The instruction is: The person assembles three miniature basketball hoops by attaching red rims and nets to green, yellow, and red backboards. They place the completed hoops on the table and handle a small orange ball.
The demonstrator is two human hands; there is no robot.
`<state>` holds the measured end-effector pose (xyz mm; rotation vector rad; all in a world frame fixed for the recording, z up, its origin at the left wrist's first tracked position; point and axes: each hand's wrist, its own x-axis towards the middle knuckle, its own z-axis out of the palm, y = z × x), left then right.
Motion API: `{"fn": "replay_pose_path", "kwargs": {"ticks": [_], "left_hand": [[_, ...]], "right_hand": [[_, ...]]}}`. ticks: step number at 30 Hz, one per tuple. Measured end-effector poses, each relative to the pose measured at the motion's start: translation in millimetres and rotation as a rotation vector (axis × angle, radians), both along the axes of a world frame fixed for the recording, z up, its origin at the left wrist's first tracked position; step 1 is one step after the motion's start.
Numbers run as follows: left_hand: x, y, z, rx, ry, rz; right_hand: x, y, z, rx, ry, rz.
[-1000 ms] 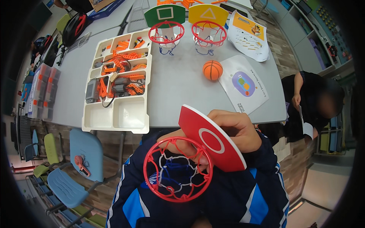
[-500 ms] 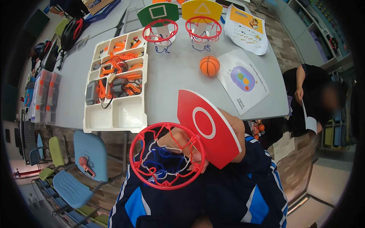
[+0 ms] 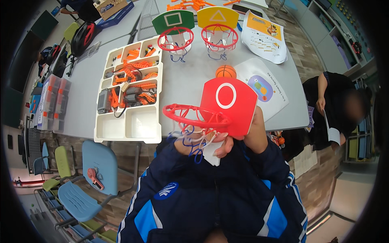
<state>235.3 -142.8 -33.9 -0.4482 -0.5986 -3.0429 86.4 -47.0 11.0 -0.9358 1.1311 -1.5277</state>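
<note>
Upright above my lap I hold a toy basketball hoop: a red backboard (image 3: 239,107) with a white ring mark, a red rim (image 3: 174,114) and a blue-and-white net (image 3: 190,139). My left hand (image 3: 222,150) is closed around the white stand piece (image 3: 211,154) under the backboard, partly hidden by rim and net. Behind the backboard's right edge my right hand (image 3: 258,127) grips it; most of those fingers are hidden. Beyond on the table stand a green-backed hoop (image 3: 175,22) and a yellow-backed hoop (image 3: 219,18). An orange toy basketball (image 3: 225,71) shows just above the red backboard.
Left of the hoop, a cream sorting tray (image 3: 142,121) holds orange building parts. A white booklet (image 3: 279,101) and a printed sheet (image 3: 263,38) lie to the right. A person (image 3: 330,105) sits at the right with paper. Blue chairs (image 3: 99,162) stand at the left.
The red hoop has been raised from my lap and tilted upright, its rim now seen nearly edge-on. Both hands came up with it, and the white stand piece has come into view.
</note>
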Motion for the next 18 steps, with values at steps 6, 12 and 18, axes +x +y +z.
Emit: {"fn": "replay_pose_path", "kwargs": {"ticks": [6, 12, 18], "left_hand": [[3.7, 7.8, 14.2, -0.300, -0.231, 0.418], [-17.6, -11.6, 34.9, -1.007, -0.367, 1.075], [-36.8, -21.6, 38.2, -0.854, -0.594, 1.203]], "right_hand": [[-37.4, 7.7, 7.4, -0.157, -0.046, -0.342], [-44.5, 27.1, 20.8, -0.290, -0.020, -0.405], [-15.0, 12.8, 2.7, -0.222, -0.129, -0.143]]}}
